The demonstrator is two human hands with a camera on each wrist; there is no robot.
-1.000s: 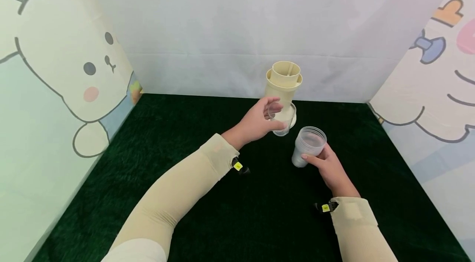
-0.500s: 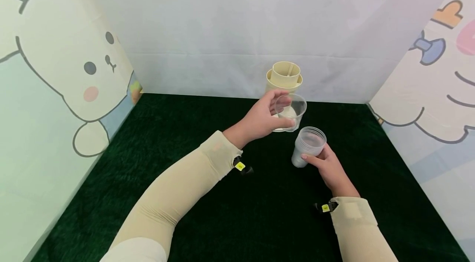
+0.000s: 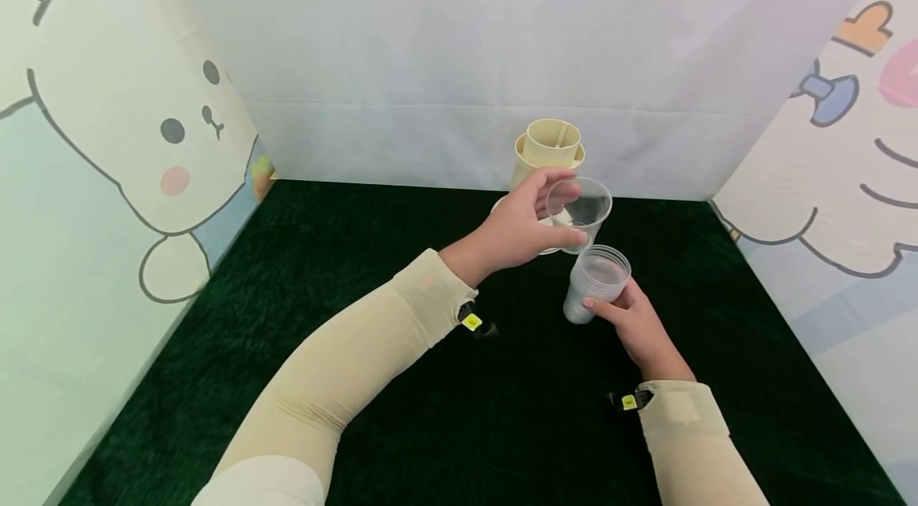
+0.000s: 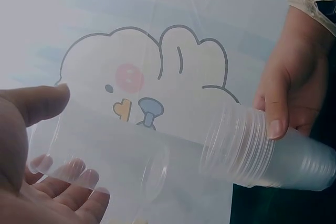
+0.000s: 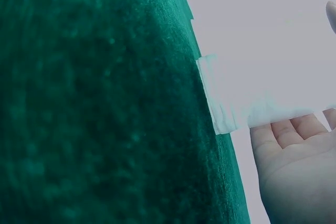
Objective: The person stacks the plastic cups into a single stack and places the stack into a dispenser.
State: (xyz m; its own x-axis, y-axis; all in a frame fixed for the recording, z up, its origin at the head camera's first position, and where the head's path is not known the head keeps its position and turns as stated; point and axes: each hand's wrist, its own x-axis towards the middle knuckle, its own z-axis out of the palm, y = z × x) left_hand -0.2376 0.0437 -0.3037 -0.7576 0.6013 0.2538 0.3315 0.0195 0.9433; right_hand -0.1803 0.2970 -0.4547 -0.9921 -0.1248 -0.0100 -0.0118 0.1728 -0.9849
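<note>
My left hand (image 3: 523,223) holds a single clear plastic cup (image 3: 590,207) between thumb and fingers, mouth up in the head view. The cup's base is right at the rim of a stack of nested plastic cups (image 3: 595,283). My right hand (image 3: 634,327) grips that stack, thumb in front and fingers hidden behind it. In the left wrist view the single cup (image 4: 155,171) lies between thumb and fingertips, its end pointing toward the stack's ribbed rims (image 4: 236,145). The right wrist view shows the stack (image 5: 220,98) above the fingers of the right hand (image 5: 299,166).
A cream cylindrical container (image 3: 527,159) with a narrower cylinder (image 3: 552,141) in its top stands at the back, partly hidden by the left hand. Dark green cloth (image 3: 459,410) covers the table. A white backdrop (image 3: 402,52) rises behind, with cartoon-printed panels at both sides.
My left hand has moved to the right with the single cup, away from the cream container and up to the stack. The right hand and its stack have stayed in place.
</note>
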